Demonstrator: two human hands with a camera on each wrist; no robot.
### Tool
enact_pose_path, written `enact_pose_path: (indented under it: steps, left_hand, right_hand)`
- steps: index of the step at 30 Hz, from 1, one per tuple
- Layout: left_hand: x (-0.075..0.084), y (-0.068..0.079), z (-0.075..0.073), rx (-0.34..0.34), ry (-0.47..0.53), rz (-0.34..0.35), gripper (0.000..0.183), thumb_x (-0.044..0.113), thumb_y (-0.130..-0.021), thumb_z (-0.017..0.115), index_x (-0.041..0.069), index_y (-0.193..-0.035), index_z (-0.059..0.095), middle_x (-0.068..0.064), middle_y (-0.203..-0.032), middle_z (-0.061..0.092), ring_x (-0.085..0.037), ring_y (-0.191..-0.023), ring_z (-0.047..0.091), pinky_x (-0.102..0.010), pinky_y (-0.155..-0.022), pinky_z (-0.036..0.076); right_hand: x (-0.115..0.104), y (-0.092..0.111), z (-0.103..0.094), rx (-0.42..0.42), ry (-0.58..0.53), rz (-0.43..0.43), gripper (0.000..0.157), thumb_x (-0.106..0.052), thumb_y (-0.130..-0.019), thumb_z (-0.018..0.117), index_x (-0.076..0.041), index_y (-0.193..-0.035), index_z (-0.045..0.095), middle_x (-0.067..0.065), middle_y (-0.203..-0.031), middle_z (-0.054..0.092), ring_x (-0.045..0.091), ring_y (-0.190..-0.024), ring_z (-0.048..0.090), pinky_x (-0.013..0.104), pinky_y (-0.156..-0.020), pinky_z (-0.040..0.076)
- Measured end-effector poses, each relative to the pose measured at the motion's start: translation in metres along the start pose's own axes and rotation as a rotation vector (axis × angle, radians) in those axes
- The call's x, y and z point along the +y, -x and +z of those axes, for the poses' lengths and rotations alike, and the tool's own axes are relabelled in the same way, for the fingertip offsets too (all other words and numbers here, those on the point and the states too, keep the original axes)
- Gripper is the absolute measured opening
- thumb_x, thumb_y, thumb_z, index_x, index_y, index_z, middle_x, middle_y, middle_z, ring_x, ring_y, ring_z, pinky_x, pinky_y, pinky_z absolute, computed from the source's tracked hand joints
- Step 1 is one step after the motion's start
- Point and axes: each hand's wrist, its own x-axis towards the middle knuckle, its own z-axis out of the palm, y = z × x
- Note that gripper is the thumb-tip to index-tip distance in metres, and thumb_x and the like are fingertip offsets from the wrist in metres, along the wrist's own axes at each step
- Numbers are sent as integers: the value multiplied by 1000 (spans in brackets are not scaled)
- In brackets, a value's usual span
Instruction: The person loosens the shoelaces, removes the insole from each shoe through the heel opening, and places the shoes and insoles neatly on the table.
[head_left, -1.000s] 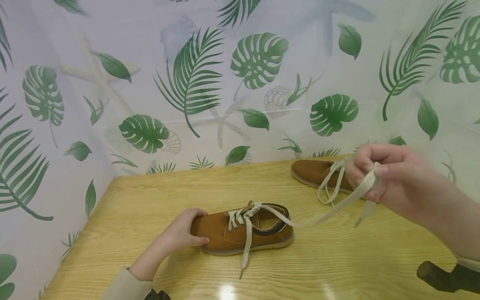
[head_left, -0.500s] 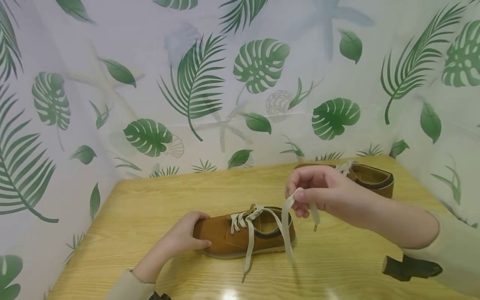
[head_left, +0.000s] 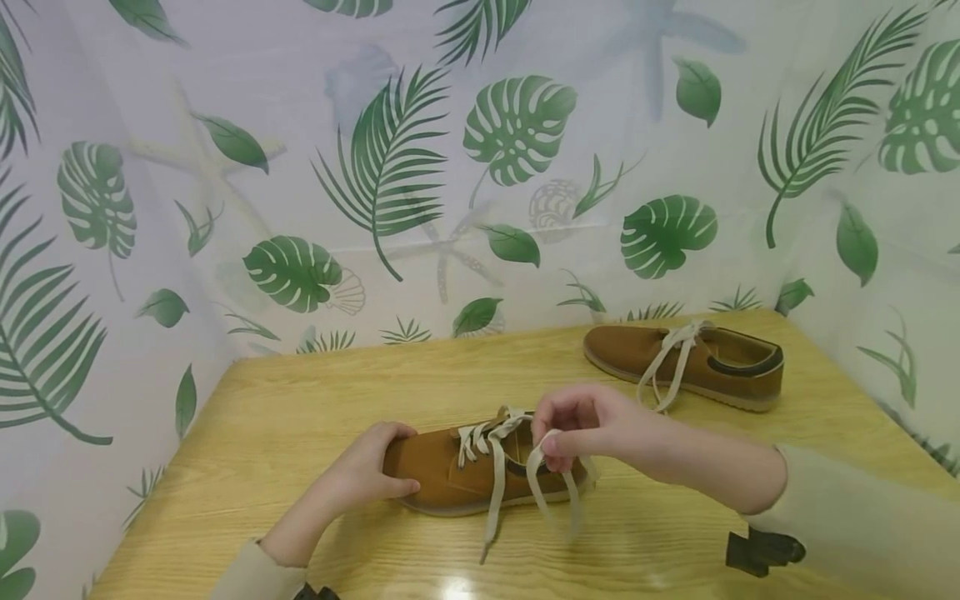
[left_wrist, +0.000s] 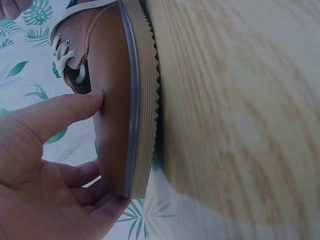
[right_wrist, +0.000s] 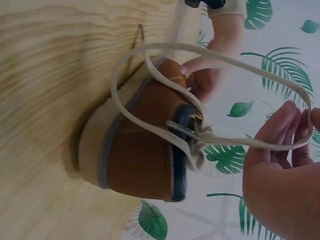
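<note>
A brown shoe [head_left: 442, 471] with cream laces lies at the middle of the table, toe to the left. My left hand [head_left: 363, 471] grips its toe, the thumb on the near side; the left wrist view shows the thumb [left_wrist: 75, 110] pressed on the brown upper [left_wrist: 112, 100]. Over the shoe's heel, my right hand [head_left: 588, 425] pinches one shoelace [head_left: 535, 479], which hangs down in a loop. In the right wrist view this lace [right_wrist: 225, 60] arcs from the fingers back to the shoe. The other lace end [head_left: 495, 500] drapes over the near side onto the table.
A second brown shoe [head_left: 738, 367] with cream laces tied in a bow stands at the back right of the wooden table [head_left: 300, 400]. Behind rises a white cloth [head_left: 420, 308] printed with green leaves.
My right hand has come left and down from the far right, bringing the pinched lace over the heel. The second shoe is uncovered. My left hand keeps its grip on the toe.
</note>
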Motion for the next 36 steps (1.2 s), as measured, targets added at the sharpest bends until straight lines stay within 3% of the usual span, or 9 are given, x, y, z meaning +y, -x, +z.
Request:
enact_pose_path:
  steps: [5,9,15,19,30,36]
  left_hand:
    - [0,0,0,-2,2,3,67,9,-82,92,-2,-140,59,-18,-138,62,-36,-124,61,-58,-108,52]
    - [-1,0,0,-6,9,5,68,9,-82,92,-1,-140,59,-18,-138,62,-36,-124,61,-58,-109,52]
    - [-1,-1,0,-3,10,-3,68,9,-82,92,-1,-141,59,-18,-140,62,-37,-126,61,-59,-110,51]
    - [0,-1,0,-2,7,-4,68,9,-82,92,-1,-141,59,-18,-139,62,-36,-125,61,-59,-110,51]
    - [-1,-1,1,17,-14,-4,67,8,-81,92,-2,-139,61,-18,-137,64,-37,-124,62,-59,-110,51]
    - [0,-1,1,17,-13,-7,66,8,-81,92,-1,-138,61,-18,-136,64,-36,-123,62,-58,-109,52]
  right_hand:
    - [16,-3,7,-19,12,45,23,-9,-102,67,14,-103,61,-7,-93,70,6,-84,64,24,-80,59]
    - [25,-5,12,-40,87,41,18,-7,-101,68,11,-102,66,-4,-94,69,4,-86,62,20,-79,56]
    - [33,-6,21,-93,228,-83,6,-1,-96,69,4,-97,72,20,-94,70,-2,-88,61,17,-78,55]
    - [36,-5,24,-108,290,-126,5,-1,-96,71,-2,-96,76,20,-96,72,-3,-87,61,19,-75,59]
    - [41,-9,25,-58,280,9,10,0,-94,71,5,-102,73,23,-100,73,-1,-86,65,21,-78,62]
    - [41,-12,21,-23,257,22,12,-2,-95,70,7,-103,71,30,-102,71,1,-86,65,19,-78,60]
